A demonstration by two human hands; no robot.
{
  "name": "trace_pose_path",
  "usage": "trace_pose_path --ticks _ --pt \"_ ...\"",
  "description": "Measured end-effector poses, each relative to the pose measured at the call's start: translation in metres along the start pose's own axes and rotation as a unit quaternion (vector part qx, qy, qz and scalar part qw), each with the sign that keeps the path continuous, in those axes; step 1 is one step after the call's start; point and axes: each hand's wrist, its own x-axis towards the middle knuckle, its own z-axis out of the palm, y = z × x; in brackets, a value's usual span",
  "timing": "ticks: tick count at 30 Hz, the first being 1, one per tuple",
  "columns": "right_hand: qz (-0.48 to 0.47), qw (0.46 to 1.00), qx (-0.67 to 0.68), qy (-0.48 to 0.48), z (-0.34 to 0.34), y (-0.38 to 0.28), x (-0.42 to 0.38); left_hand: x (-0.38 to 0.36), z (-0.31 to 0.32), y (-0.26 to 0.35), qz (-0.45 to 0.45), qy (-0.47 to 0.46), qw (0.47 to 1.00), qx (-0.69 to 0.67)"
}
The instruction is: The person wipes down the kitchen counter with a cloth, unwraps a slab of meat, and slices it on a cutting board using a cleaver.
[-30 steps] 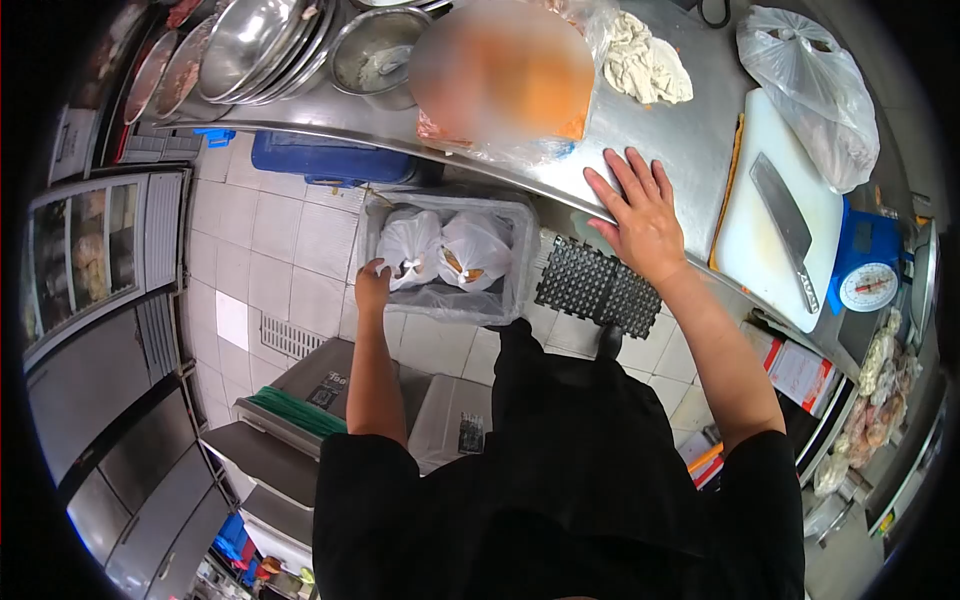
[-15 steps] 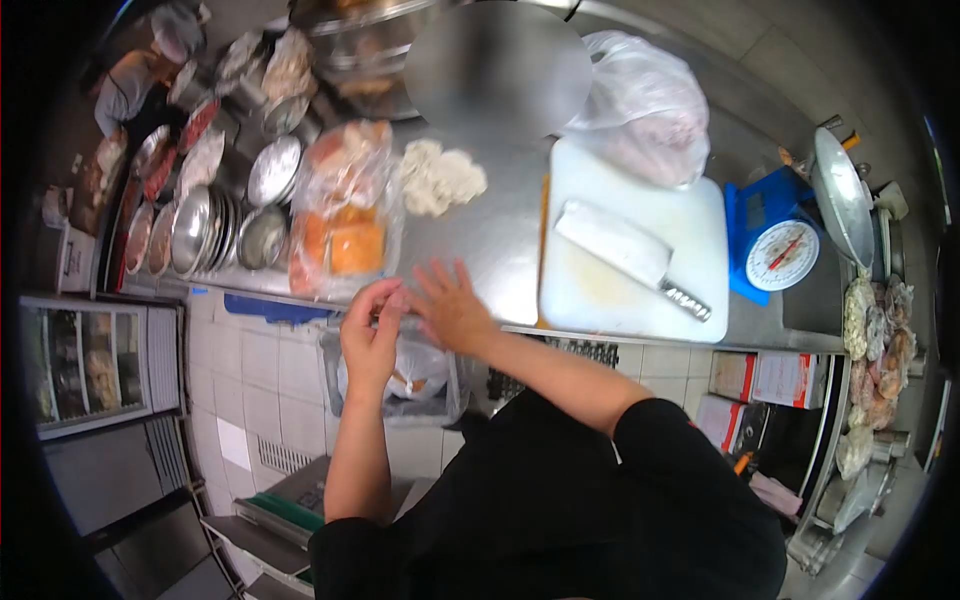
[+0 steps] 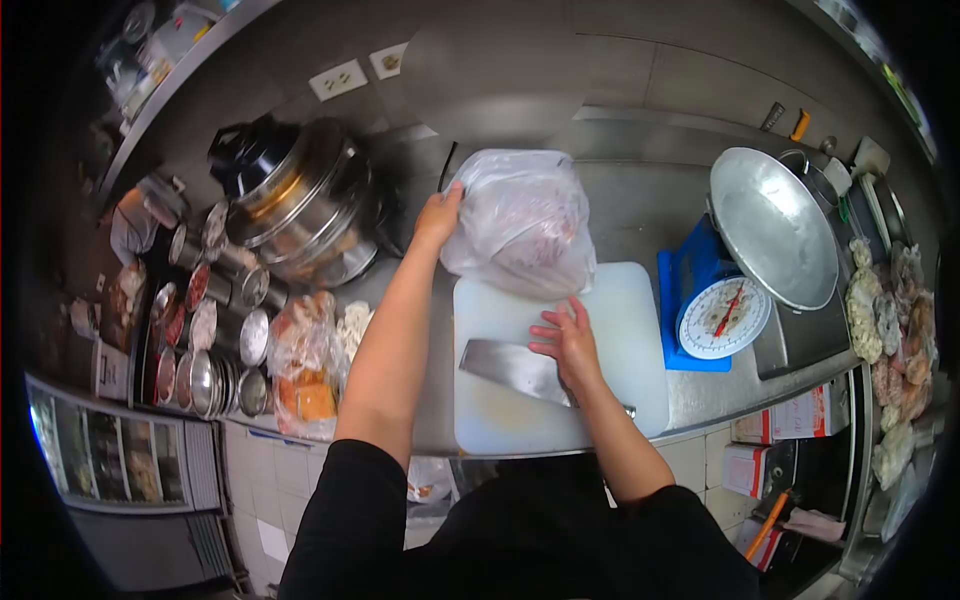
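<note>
A white translucent plastic bag [image 3: 520, 215] with something pale pinkish inside sits at the far edge of the white cutting board [image 3: 630, 330]. My left hand [image 3: 438, 222] is closed at the bag's left edge, its fingertips partly hidden. Over the board, my right hand [image 3: 568, 348] is open, fingers apart, just below the bag and above the cleaver. That cleaver [image 3: 510, 368] lies flat on the board, its handle mostly covered by my right hand and forearm.
Right of the board stands a blue dial scale [image 3: 722, 318] with a metal pan [image 3: 775, 228]. At left are a large metal pot [image 3: 310, 215], bagged orange food [image 3: 305, 395] and several metal bowls [image 3: 205, 380]. Another person [image 3: 135, 222] is at far left.
Both hands have moved from the counter's front edge, the left to the bag and the right over the cleaver. The view has tilted up, showing the back wall.
</note>
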Motion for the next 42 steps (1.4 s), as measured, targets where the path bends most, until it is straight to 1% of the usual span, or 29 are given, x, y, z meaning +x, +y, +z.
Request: trace_pose_path --ticks 1,2,3,5,7,9,10,11,13,14,15,17,18,20,21,23,25,27,28,30,32,33,35,36,37,39,40,41,42 --pt "-0.007 0.999 0.007 0.041 -0.004 -0.017 0.004 0.006 0.004 0.015 -0.090 -0.036 0.995 -0.032" --pt "-0.012 0.996 0.012 0.083 -0.007 -0.029 0.011 0.006 0.010 0.025 -0.136 -0.048 0.988 -0.054" --pt "-0.012 0.996 0.015 0.086 -0.012 -0.034 0.022 0.017 0.019 0.024 -0.135 -0.051 0.988 -0.051" --pt "0.012 0.999 0.031 0.021 -0.019 -0.041 0.039 0.037 0.029 0.015 -0.178 -0.035 0.979 -0.092" --pt "0.018 0.999 0.019 0.020 -0.012 -0.047 0.047 0.056 0.021 0.003 -0.192 -0.045 0.978 -0.074" --pt "0.021 1.000 0.009 0.016 -0.011 -0.045 0.050 0.059 0.012 0.000 -0.142 -0.058 0.986 -0.060" --pt "0.022 1.000 0.008 0.016 -0.012 -0.042 0.052 0.055 0.013 -0.003 -0.080 -0.024 0.991 -0.107" --pt "0.023 1.000 0.008 0.016 -0.013 -0.040 0.053 0.053 0.012 -0.005 -0.081 -0.024 0.991 -0.103" --pt "0.020 0.999 0.006 0.024 -0.013 -0.037 0.053 0.045 0.006 0.001 0.009 0.002 0.981 -0.196" --pt "0.014 0.999 0.002 0.032 -0.014 -0.037 0.053 0.041 0.007 0.007 -0.003 -0.022 0.938 -0.346" --pt "0.012 0.999 0.002 0.032 -0.017 -0.031 0.057 0.027 0.004 0.030 -0.001 -0.023 0.938 -0.346" --pt "-0.056 0.998 -0.002 0.012 -0.024 -0.014 0.066 -0.010 -0.002 0.080 0.022 -0.059 0.897 -0.438" --pt "-0.055 0.998 -0.004 0.007 -0.024 -0.016 0.063 -0.031 0.001 0.092 0.065 -0.041 0.918 -0.389" --pt "-0.073 0.993 0.095 0.016 -0.024 -0.031 0.065 -0.076 0.000 0.127 0.138 -0.016 0.937 -0.322" --pt "-0.080 0.992 0.092 0.011 -0.030 -0.036 0.063 -0.090 0.000 0.135 0.211 0.001 0.947 -0.241" --pt "-0.043 0.985 0.165 -0.012 -0.040 -0.034 0.052 -0.132 -0.018 0.167 0.240 -0.019 0.951 -0.192" --pt "-0.051 0.983 0.176 -0.023 -0.025 -0.030 0.020 -0.164 -0.040 0.186 0.292 -0.004 0.939 -0.184" --pt "-0.048 0.973 0.210 -0.084 -0.003 -0.017 -0.019 -0.199 -0.072 0.198 0.334 0.010 0.919 -0.211" --pt "-0.019 0.973 0.208 -0.103 0.009 -0.016 -0.037 -0.217 -0.096 0.200 0.341 0.008 0.922 -0.183" --pt "0.011 0.970 0.212 -0.121 0.034 -0.011 -0.072 -0.255 -0.141 0.196 0.300 0.051 0.929 -0.208" --pt "0.059 0.960 0.161 -0.223 0.055 -0.007 -0.099 -0.285 -0.185 0.192 0.277 0.078 0.931 -0.223" --pt "0.064 0.957 0.167 -0.228 0.063 -0.008 -0.111 -0.300 -0.204 0.189 0.272 0.084 0.931 -0.226" --pt "0.127 0.933 0.089 -0.324 0.081 -0.005 -0.131 -0.331 -0.242 0.176 0.251 0.084 0.935 -0.237" --pt "0.131 0.923 0.034 -0.360 0.088 0.007 -0.135 -0.347 -0.258 0.167 0.236 0.083 0.941 -0.229" --pt "0.141 0.918 0.035 -0.368 0.094 0.014 -0.140 -0.360 -0.268 0.156 0.229 0.093 0.943 -0.223" --pt "0.279 0.834 -0.131 -0.459 0.104 0.028 -0.147 -0.387 -0.285 0.123 0.202 0.132 0.942 -0.234" --pt "0.296 0.822 -0.133 -0.467 0.109 0.038 -0.145 -0.402 -0.291 0.109 0.163 0.173 0.940 -0.244" --pt "0.190 0.745 -0.323 -0.552 0.113 0.050 -0.135 -0.417 -0.299 0.090 0.147 0.188 0.941 -0.241" --pt "0.068 0.622 -0.488 -0.609 0.116 0.064 -0.129 -0.432 -0.307 0.069 0.107 0.227 0.940 -0.233"
